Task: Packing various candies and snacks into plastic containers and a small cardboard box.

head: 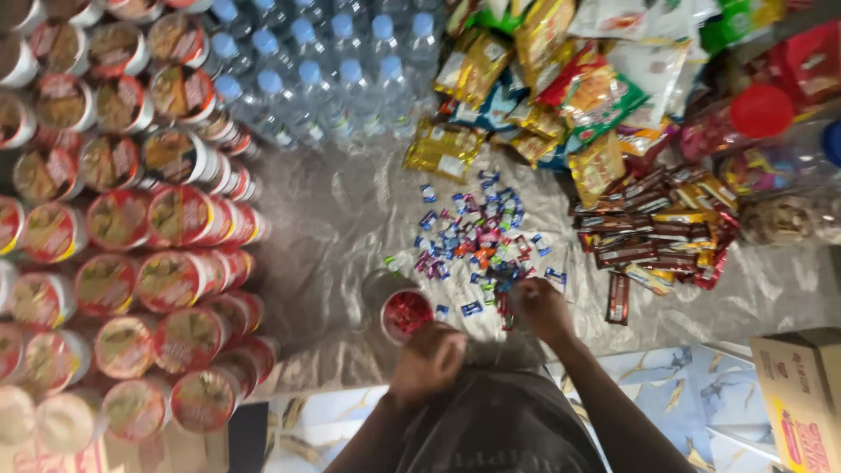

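My right hand pinching at the scattered wrapped candies, fingers nearly closed, my left hand curled, grip unclear, beside a red-filled jar, on the plastic sheet.

Right hand fingertips blurred among candies; left hand grip unclear; cardboard box cut by edge.

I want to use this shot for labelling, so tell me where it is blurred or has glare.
Head view: the left hand and right hand are motion-blurred; the plastic sheet shows soft glare; the small wrapped candies are fairly sharp; the stacked cups bow outward near the left edge, and their print is too soft to make out.
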